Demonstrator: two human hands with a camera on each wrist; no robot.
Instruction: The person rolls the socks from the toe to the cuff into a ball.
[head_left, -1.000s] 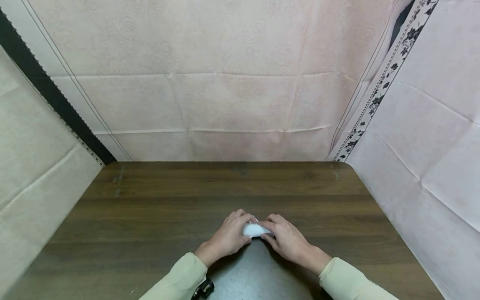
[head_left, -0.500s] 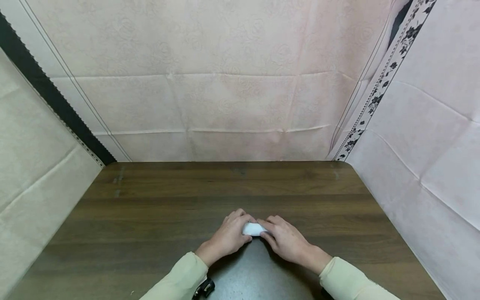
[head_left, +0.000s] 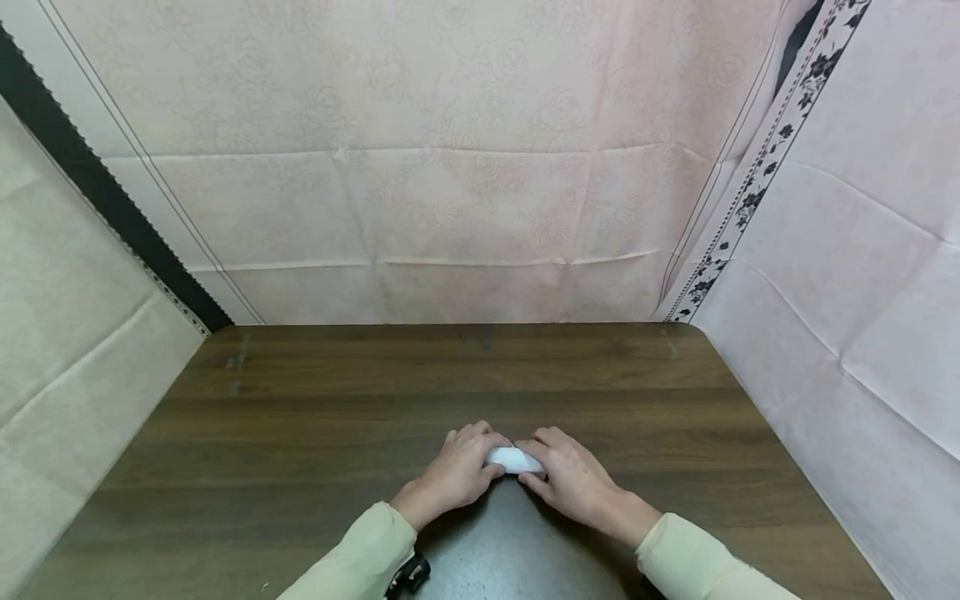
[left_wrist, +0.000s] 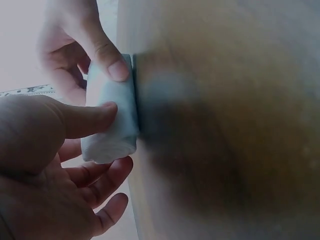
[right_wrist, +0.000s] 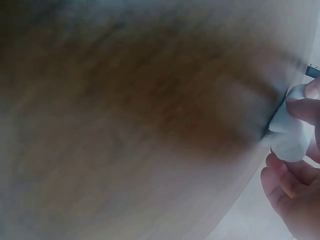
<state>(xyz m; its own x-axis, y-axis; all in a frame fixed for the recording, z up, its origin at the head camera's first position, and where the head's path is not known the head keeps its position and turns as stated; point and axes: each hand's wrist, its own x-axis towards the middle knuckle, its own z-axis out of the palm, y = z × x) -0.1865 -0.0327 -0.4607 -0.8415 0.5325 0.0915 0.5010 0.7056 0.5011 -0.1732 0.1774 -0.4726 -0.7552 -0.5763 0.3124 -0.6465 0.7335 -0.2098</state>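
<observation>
Between both hands lies a small white roll (head_left: 514, 460), short and thick, on the table near its middle. In the left wrist view the roll (left_wrist: 111, 140) shows soft, layered folds at its end, like rolled cloth or tissue. My left hand (head_left: 457, 468) grips its left end, thumb on the near side and fingers over the far side. My right hand (head_left: 572, 478) holds the right end in the same way. Seen from the right wrist, the roll (right_wrist: 291, 142) has a crease along its side, and the right hand's fingers (right_wrist: 276, 187) curl beneath its end.
A brown wood-grain table (head_left: 300, 433) stretches out around the hands. White patterned cloth hangs as a back wall (head_left: 450, 192) and side walls (head_left: 862, 250). A black device (head_left: 407, 577) sits under the left sleeve's cuff.
A pale flap that stood above the roll one second ago is out of sight now. The fingers have shifted slightly on the roll, and more of its length shows. The arms stay in place.
</observation>
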